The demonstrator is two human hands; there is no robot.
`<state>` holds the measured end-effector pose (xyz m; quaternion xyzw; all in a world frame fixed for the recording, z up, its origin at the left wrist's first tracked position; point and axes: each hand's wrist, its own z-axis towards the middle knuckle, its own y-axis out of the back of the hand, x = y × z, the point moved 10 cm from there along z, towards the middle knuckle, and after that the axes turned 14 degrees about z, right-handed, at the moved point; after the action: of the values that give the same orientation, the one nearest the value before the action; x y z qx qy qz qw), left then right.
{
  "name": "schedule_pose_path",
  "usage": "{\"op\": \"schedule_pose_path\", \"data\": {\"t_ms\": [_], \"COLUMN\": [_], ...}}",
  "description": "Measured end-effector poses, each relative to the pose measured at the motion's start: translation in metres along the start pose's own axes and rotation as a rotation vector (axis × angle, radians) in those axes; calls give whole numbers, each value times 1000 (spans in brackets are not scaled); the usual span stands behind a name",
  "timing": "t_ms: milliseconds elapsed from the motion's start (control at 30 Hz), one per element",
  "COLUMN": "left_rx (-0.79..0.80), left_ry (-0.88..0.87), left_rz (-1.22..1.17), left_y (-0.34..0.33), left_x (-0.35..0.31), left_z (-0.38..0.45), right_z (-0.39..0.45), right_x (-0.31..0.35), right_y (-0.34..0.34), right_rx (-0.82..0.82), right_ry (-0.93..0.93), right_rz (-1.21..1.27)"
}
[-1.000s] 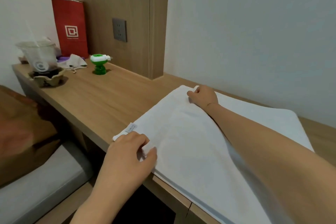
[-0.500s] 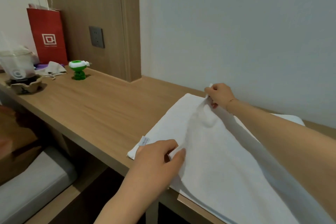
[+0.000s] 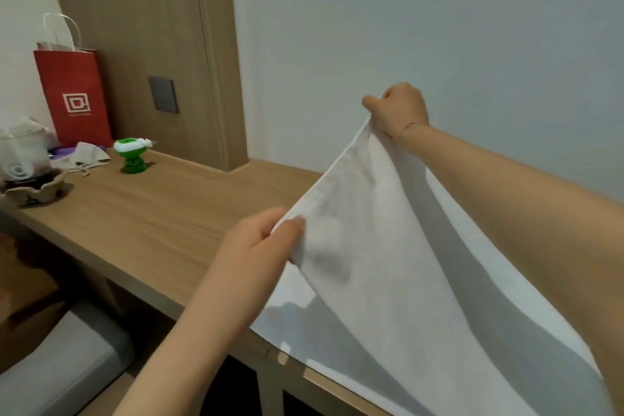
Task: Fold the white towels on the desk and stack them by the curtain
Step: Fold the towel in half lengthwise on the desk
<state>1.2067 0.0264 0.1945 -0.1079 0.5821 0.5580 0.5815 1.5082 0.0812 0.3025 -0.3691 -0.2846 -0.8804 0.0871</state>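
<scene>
The left hand pinches the towel's near corner and the right hand grips the far one. Between them the edge hangs taut above the desk; below, the rest trails onto it, probably lifted to fold over.

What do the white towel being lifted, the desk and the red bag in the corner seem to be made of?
White towel: soft woven cloth, matte; it drapes in folds between both hands.
Desk: wood or wood-look laminate, smooth; grain lines show, which one is unclear.
Red bag: probably paper, stiff flat sides, white cord handles.
</scene>
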Motion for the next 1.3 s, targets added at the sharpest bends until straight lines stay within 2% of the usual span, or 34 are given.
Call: {"op": "schedule_pose_path", "data": {"t_ms": [133,200,333,500,600,667,767,933,1000,1133,1200,1300], "left_rx": [81,48,-81,-66,-56,-33,-2,-25,-40,-9,-5,6], "left_ry": [218,267,258,290,311,323,329,349,369,365,331,291], "left_rz": [152,264,419,424,395,380,369,380,376,433,493,516], "left_y": [-3,2,22,21,22,22,24,28,27,20,18,12], "left_x": [78,102,111,121,130,133,129,132,134,129,124,120], "left_z": [-6,-10,-14,-14,-13,-13,-13,-14,-15,-14,-10,3], "right_z": [-32,-56,-76,-67,-47,-46,-63,-74,-74,-78,-70,-49], "right_x": [-40,-72,-98,-94,-63,-49,-66,-84,-84,-94,-101,-108], "right_y": [-110,-150,-172,-171,-160,-170,-200,-211,-211,-200,-180,-145], "right_rx": [385,499,400,346,265,298,423,446,511,671,620,443], "right_ry": [-93,-159,-143,-99,0,51,-10,-61,-112,-353,-352,-230], "right_rz": [-191,-220,-201,-204,-247,-297,-341,-314,-245,221,267,150]}}
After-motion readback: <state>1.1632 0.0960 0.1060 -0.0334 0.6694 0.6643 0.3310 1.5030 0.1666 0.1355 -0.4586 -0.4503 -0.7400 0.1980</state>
